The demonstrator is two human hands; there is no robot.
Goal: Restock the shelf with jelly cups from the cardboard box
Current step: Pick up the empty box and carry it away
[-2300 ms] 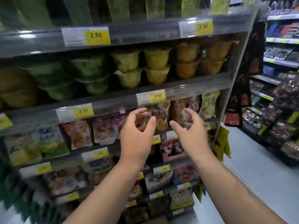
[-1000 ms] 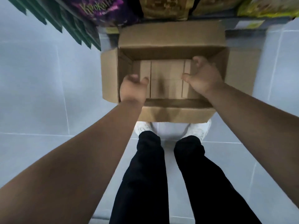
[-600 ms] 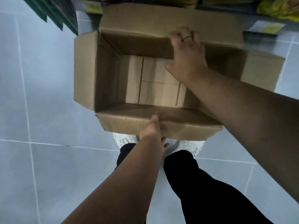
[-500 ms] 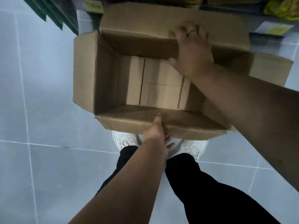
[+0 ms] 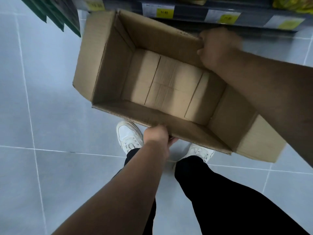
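Cardboard box (image 5: 110,68) sits tilted just in front of the shelf (image 5: 191,19) and its yellow price tags, top open toward me, bare bottom flaps showing. My left hand (image 5: 156,135) grasps the wall farthest from the shelf. My right hand (image 5: 218,46), blurred, grips the wall nearest it.

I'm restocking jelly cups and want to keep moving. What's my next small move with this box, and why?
Probably lift the cardboard box clear of the shelf and set it aside: its bottom shows bare, nothing left inside, and your left hand and right hand grip its near and far walls.
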